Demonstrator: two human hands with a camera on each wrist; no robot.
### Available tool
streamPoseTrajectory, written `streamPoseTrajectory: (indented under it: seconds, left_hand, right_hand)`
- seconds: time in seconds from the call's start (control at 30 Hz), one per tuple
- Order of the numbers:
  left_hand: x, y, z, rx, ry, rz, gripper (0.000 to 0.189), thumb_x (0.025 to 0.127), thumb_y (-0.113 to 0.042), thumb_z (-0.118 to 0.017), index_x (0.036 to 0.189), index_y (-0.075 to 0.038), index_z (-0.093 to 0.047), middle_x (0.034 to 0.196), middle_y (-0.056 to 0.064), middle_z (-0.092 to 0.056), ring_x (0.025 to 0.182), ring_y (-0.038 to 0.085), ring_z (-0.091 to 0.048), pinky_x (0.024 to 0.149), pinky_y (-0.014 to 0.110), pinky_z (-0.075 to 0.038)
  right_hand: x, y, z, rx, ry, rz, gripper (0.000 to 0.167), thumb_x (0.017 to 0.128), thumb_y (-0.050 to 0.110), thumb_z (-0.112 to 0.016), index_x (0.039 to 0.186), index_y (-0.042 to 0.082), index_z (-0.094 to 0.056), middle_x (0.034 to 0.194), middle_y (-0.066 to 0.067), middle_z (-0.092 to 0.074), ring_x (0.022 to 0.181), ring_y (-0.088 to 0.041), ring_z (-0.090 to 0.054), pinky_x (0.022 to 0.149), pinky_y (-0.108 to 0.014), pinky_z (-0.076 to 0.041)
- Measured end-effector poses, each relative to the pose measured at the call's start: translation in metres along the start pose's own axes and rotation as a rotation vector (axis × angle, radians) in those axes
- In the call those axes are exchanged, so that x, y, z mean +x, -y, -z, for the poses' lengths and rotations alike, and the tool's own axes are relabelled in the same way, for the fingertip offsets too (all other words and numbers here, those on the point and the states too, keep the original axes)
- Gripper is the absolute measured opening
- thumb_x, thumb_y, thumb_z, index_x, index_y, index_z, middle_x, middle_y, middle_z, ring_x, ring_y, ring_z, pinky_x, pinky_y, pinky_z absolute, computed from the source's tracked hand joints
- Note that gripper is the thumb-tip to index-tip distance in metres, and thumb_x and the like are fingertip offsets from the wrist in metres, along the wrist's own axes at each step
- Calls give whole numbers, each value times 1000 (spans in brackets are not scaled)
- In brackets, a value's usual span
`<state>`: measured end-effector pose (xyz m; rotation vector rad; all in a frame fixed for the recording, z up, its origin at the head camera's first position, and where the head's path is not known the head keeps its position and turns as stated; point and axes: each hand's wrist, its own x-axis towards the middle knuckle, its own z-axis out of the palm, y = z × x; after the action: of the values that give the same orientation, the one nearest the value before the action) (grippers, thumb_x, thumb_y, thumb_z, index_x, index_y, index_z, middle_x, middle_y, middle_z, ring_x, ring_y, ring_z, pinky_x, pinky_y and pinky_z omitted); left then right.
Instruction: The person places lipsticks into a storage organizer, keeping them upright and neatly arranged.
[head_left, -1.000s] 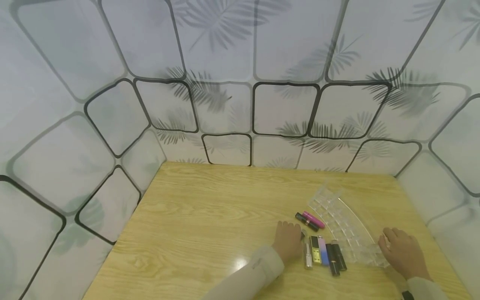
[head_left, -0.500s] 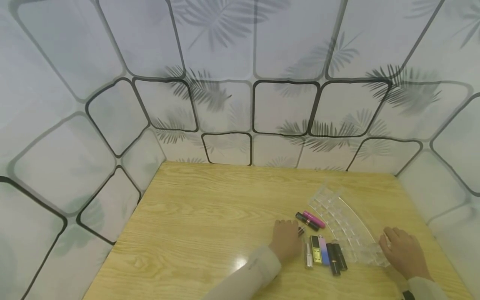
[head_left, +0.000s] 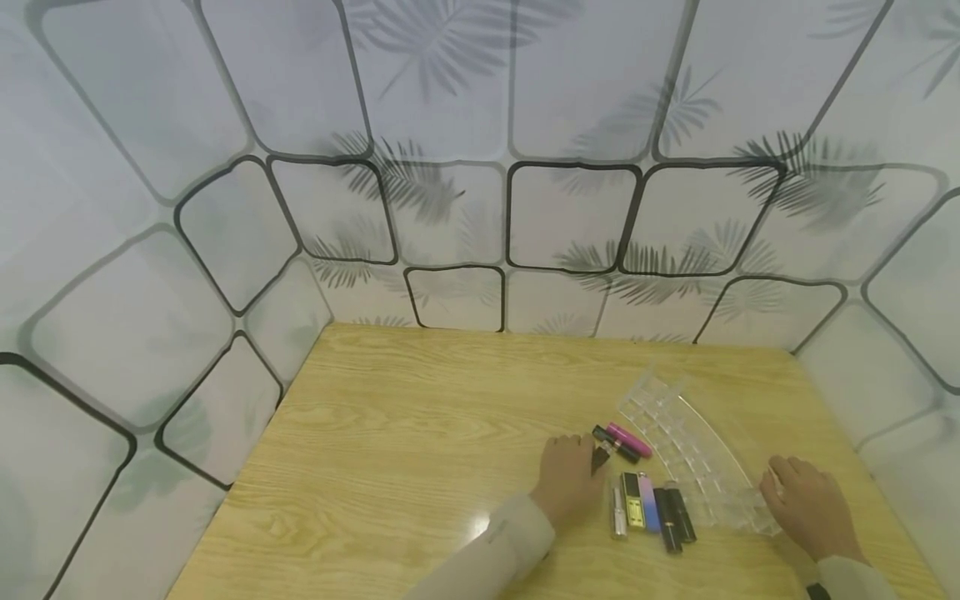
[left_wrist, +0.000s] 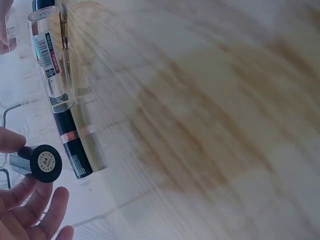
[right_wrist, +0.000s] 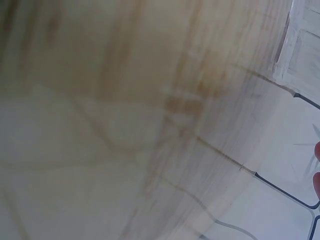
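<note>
My left hand point(head_left: 567, 477) pinches a lipstick point(left_wrist: 46, 163) between thumb and fingertips. Its round black end carries a sticker reading "04", and its other part looks clear. Just right of that hand lie a clear tube point(head_left: 618, 510), a black and gold lipstick point(head_left: 633, 502), a purple-to-blue tube point(head_left: 648, 503) and two black tubes point(head_left: 667, 521). A black tube point(head_left: 617, 444) and a magenta tube point(head_left: 630, 439) lie beyond. My right hand point(head_left: 813, 508) grips the near right corner of a clear, curved plastic organizer point(head_left: 697, 458). In the right wrist view only two fingertips point(right_wrist: 317, 184) show.
The wood-grain table point(head_left: 420, 417) stretches away to the left of the cosmetics. A wall point(head_left: 450, 212) with leaf prints and dark outlined shapes borders the table at the back and both sides. The organizer's slots stand right beside the tubes.
My left hand has shifted slightly left and away from me, and the lipstick in it has turned so that more of it shows. My right hand and the organizer stay in place.
</note>
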<state>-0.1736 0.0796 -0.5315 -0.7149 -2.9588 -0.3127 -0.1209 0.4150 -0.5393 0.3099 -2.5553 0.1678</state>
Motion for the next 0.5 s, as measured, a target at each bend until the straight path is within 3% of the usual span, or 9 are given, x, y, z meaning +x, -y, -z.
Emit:
streamPoseTrajectory:
  seconds: [0.27, 0.5]
  left_hand:
    - [-2, 5, 3, -60, -194, -70, 32, 84, -39, -62, 104, -14, -60, 81, -6, -63, 70, 6, -55, 75, 22, -47]
    - [-5, 8, 9, -109, -370, -143, 29, 80, -32, -67, 101, -14, -61, 80, -6, -66, 69, 4, -58, 76, 21, -50]
  right_hand:
    - [1, -2, -1, -14, -60, 58, 14, 73, 8, -52, 77, -4, -57, 65, -16, -58, 55, -32, -53, 47, -48, -43]
    - [1, 0, 1, 1, -52, 42, 12, 73, 7, -53, 76, -4, -57, 65, -16, -59, 56, -33, -54, 49, -50, -43]
